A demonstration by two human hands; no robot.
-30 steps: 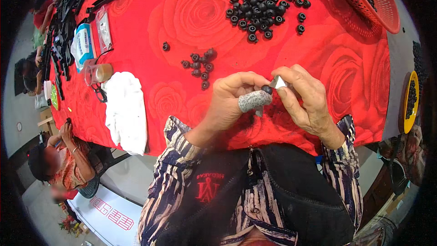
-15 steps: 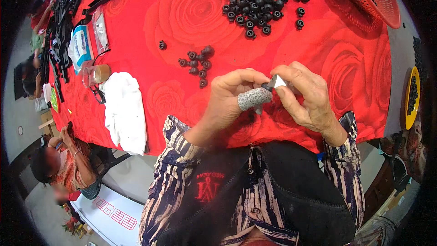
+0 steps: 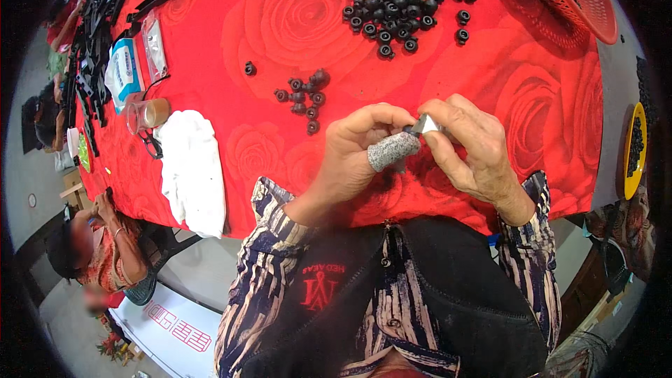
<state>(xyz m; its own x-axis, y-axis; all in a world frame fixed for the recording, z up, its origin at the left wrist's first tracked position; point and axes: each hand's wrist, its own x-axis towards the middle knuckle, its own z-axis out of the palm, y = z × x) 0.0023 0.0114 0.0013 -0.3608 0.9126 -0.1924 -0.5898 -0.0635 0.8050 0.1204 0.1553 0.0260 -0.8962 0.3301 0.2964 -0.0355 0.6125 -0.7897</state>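
- Left hand point(image 3: 353, 141) pinches 1 black part point(image 3: 408, 129); right hand point(image 3: 476, 143) grips blade-like tool point(image 3: 421, 124), right of white cloth point(image 3: 192, 175).
- Beyond cloth, rightward: small cluster point(image 3: 299, 96), big pile point(image 3: 394, 8); which is finished, unclear.

Striped sleeves point(image 3: 262, 259), grey finger wrap point(image 3: 392, 151)

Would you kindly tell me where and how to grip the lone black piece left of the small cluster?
I would pinch the lone black piece by opposite sides of its rounded body, coming from above with the left hand once free. It is small and sits apart from the cluster, so thumb and finger should fit around it.
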